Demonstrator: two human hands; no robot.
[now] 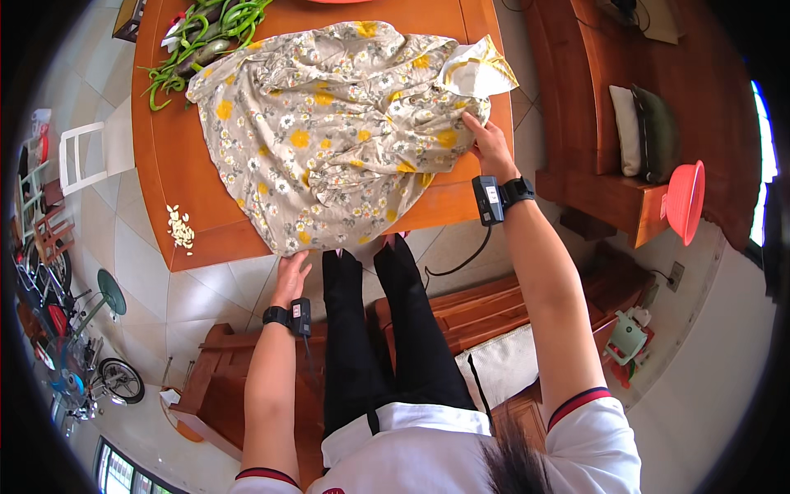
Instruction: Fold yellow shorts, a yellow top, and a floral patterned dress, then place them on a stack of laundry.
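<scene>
A grey floral dress or blouse [345,123] with yellow and white flowers lies spread and wrinkled on the orange-brown wooden table [222,228]. Its collar end [478,71], with pale lining showing, points to the right. My right hand [490,139] grips the cloth near that end, thumb and fingers at its edge. My left hand [291,278] is at the hem by the near table edge; its fingertips meet the cloth, some fingers spread, and whether it pinches the fabric is hidden.
Green peppers [241,18] and eggplants [207,54] lie at the table's back left, touching the garment's edge. Pale seeds or peeled cloves [180,230] are scattered at the near left corner. A white chair [83,157] stands left, a wooden bench with a red basin [685,202] right.
</scene>
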